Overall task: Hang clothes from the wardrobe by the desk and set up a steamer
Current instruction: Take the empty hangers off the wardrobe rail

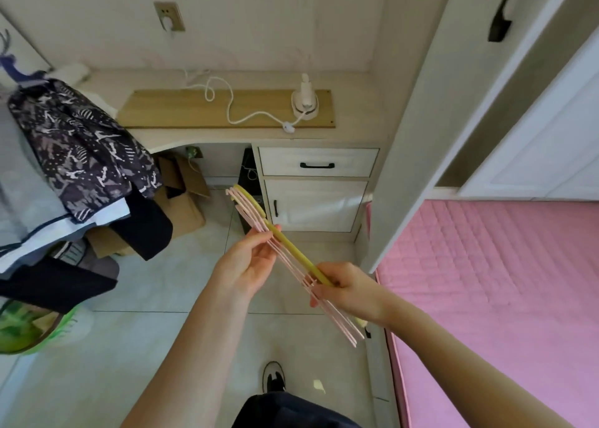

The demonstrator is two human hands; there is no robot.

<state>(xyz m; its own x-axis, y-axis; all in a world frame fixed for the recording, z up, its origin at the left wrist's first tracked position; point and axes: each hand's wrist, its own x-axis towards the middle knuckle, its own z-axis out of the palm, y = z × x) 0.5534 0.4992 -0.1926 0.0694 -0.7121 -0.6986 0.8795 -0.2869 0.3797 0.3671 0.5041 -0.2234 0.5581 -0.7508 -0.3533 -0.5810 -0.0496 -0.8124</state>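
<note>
Fingers point(259, 239) of both hands grasping hangers point(291, 259), steamer point(304, 102) on desk point(356, 126), clothes point(81, 149) left

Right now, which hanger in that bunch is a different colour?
The yellow hanger, on the upper side of the bunch; the other hangers are pale pink.

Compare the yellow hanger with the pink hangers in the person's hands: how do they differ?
The yellow hanger is a single one; the pink hangers are several, stacked. The yellow looks thicker, the pink thin. The yellow lies on the bundle's upper side. Both run diagonally, held together by the left hand and the right hand.
</note>
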